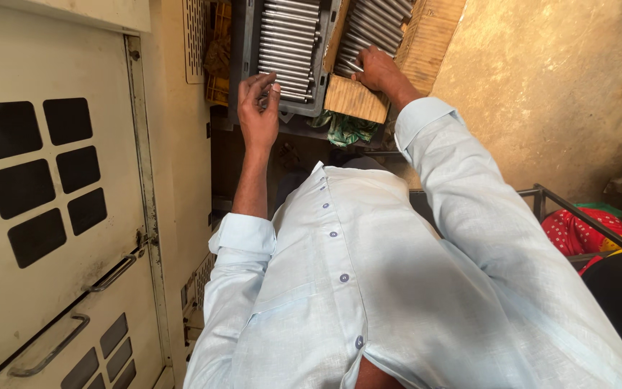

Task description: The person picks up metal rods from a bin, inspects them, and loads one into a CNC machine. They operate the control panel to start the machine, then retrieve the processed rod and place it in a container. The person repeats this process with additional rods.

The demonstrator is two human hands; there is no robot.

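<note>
1. Metal rods [287, 43], grey and slim, lying side by side in neat rows inside a dark plastic tray [242, 57] at the top of the head view; most of the visible tray looks filled already.
2. More rods [376, 25] stacked in a second lot just to the right, in a cardboard box [426, 43] with a raised flap [354, 99] between the two lots.
3. Left hand [259, 108] at the near end of the tray rows, fingers curled and pinched together at the rod ends; seems to grip or nudge one rod there, though hard to tell whether anything is truly clasped.
4. Right hand [376, 70] resting on the box lot, fingers closed around one rod [353, 66] whose bright end pokes out toward the tray.
5. Judged from the layout: sorting or transfer between the two lots well along, tray rows orderly and nearly full, a good many rods left in the box.
6. Nearby: a cream cabinet [52, 216] with dark square vents at left, a patterned green cloth [347, 130] below the tray, a red dotted fabric [577, 230] at far right.
</note>
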